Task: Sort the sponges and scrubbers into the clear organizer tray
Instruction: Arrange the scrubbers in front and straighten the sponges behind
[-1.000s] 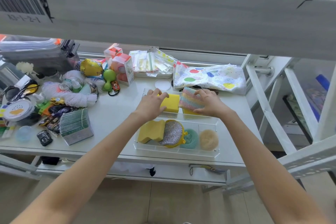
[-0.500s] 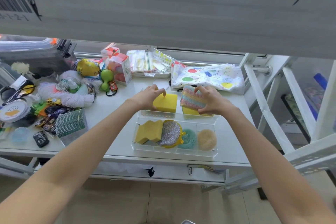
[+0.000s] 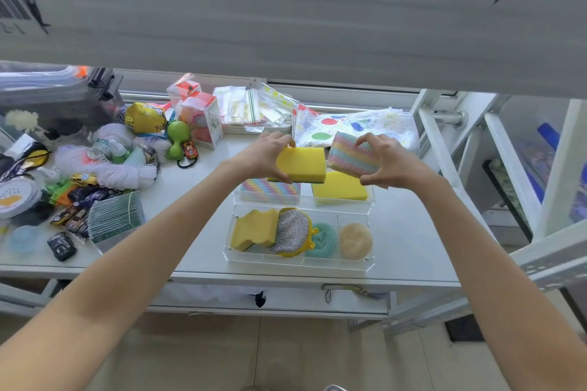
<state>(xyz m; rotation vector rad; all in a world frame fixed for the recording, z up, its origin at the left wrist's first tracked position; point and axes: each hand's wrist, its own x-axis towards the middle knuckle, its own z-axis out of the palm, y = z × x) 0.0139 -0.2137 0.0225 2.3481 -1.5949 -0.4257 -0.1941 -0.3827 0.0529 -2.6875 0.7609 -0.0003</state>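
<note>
My left hand [image 3: 265, 155] grips a yellow block sponge [image 3: 301, 163] lifted above the clear organizer tray [image 3: 298, 263]. My right hand [image 3: 386, 165] holds a rainbow-striped mesh sponge [image 3: 349, 152] beside it, also raised. In the tray's back row lie another rainbow sponge [image 3: 270, 190] on the left and a yellow sponge [image 3: 340, 187] on the right. The front row holds a wavy yellow sponge [image 3: 252, 228], a silver glitter scrubber [image 3: 290, 230], a green mesh scrubber [image 3: 324, 238] and a beige round scrubber [image 3: 355, 240].
Clutter fills the table's left side: white yarn [image 3: 117, 168], toy cars [image 3: 73, 216], a green card pack [image 3: 116, 216], a green dumbbell toy [image 3: 178, 140]. A polka-dot cloth [image 3: 352, 127] and plastic bags [image 3: 254, 108] lie behind the tray. A shelf beam [image 3: 286, 19] overhangs everything.
Both hands have lifted their sponges up out of the tray's back row, uncovering the rainbow sponge and yellow sponge that lie beneath.
</note>
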